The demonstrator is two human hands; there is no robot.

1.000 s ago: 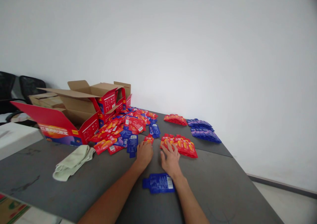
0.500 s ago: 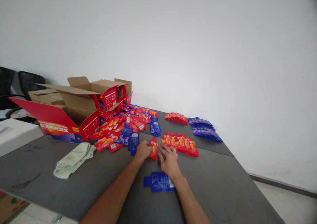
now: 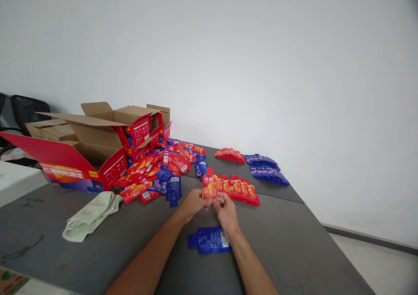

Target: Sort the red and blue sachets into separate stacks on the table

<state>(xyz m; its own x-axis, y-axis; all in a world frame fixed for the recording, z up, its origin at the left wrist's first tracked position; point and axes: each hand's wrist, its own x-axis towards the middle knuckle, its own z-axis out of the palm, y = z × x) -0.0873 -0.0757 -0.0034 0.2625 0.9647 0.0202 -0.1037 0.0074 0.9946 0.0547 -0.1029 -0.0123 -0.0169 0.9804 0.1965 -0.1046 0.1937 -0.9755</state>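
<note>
Between both hands I hold up a red sachet [image 3: 209,185] with orange fruit printed on its front. My left hand [image 3: 194,203] is closed on its lower left part, and my right hand [image 3: 226,209] pinches its lower right corner. Just behind lies an overlapping row of red sachets [image 3: 243,191]. Nearer to me, a single blue sachet [image 3: 210,240] lies flat beside my right wrist. Another blue sachet [image 3: 173,189] rests left of my left hand, at the edge of a loose pile of red and blue sachets [image 3: 179,160].
Open red cartons [image 3: 114,173] stand on the left of the dark table [image 3: 294,243]. A folded pale green cloth [image 3: 91,216] lies before them. Farther back are a fanned red stack [image 3: 229,155] and blue stacks [image 3: 269,174]. A white wall [image 3: 261,68] rises behind.
The red sachet has come up off the table in my left hand. My right hand has moved in and closed on it too. The view has shifted slightly right.
</note>
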